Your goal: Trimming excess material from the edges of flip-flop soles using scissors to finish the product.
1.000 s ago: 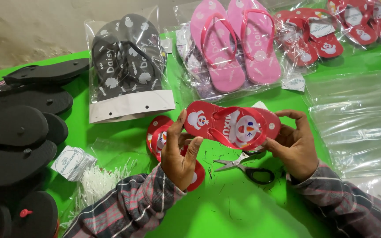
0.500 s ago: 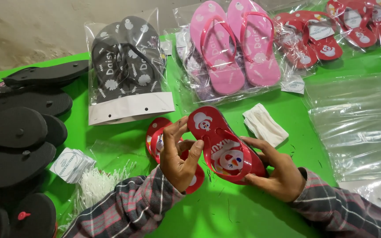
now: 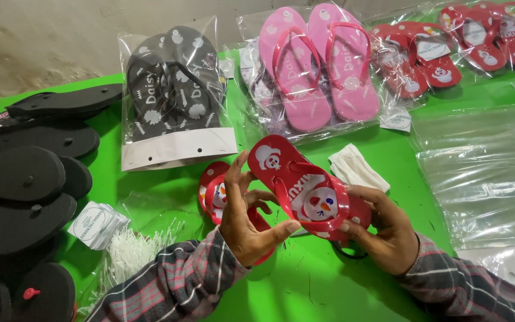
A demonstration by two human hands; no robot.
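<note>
A red flip-flop [image 3: 305, 188] with white cartoon prints is held tilted above the green table [image 3: 305, 286], toe end up and to the left. My left hand [image 3: 247, 217] grips its near side, thumb on the edge by the strap. My right hand [image 3: 382, 229] holds the heel end from below and the right. A second red flip-flop [image 3: 214, 192] lies flat on the table just behind my left hand, partly hidden by it.
Bagged black flip-flops [image 3: 171, 89], bagged pink ones [image 3: 317, 65] and bagged red ones [image 3: 448, 48] lie at the back. Black soles [image 3: 25, 179] pile up on the left. Round tags [image 3: 93, 222], white plastic fasteners [image 3: 132, 250], folded white paper [image 3: 356, 167] and clear bags [image 3: 484, 173] surround me.
The red flip-flop has turned from level to slanted, toe up-left, and come closer. My right hand slid down to its heel and now hides the scissors seen on the table earlier.
</note>
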